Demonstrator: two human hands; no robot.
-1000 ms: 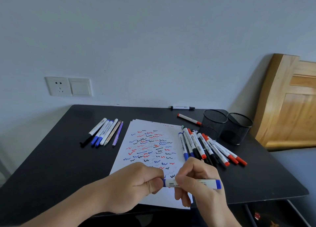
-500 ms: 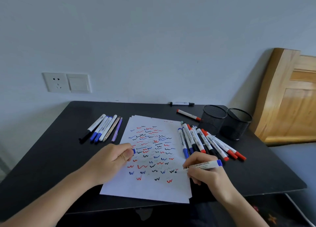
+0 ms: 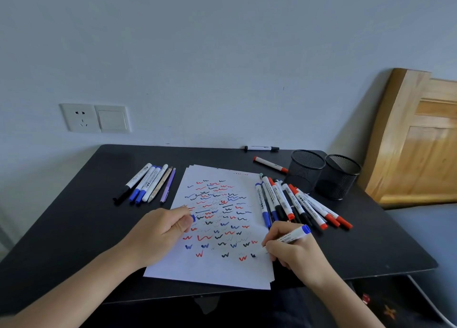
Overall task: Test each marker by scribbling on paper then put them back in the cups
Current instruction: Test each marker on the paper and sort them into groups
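Blue-ended marker [image 3: 289,237] is clasped in the right hand [image 3: 294,253] grip, tip on paper [image 3: 212,266], while left hand [image 3: 160,233] pinches a blue cap [image 3: 193,218].

Rear wall [image 3: 222,68]: plain, pale, painted, with one small dark speck right of centre.

Wall fittings: a white socket [image 3: 80,118] and a white rocker switch [image 3: 112,119] are mounted side by side, low on the left, just above table height.

Furniture: a matt black table [image 3: 74,228] with rounded corners has its far edge against the wall. A light wooden panel [image 3: 415,142] with a framed inset stands at the right, tilted back against the wall.

Below the panel is a flat grey surface [image 3: 425,228]; whether it is floor or bedding cannot be told.

Lighting: soft and even, source not in view. The panel throws a faint shadow [image 3: 358,110] on the wall to its left.
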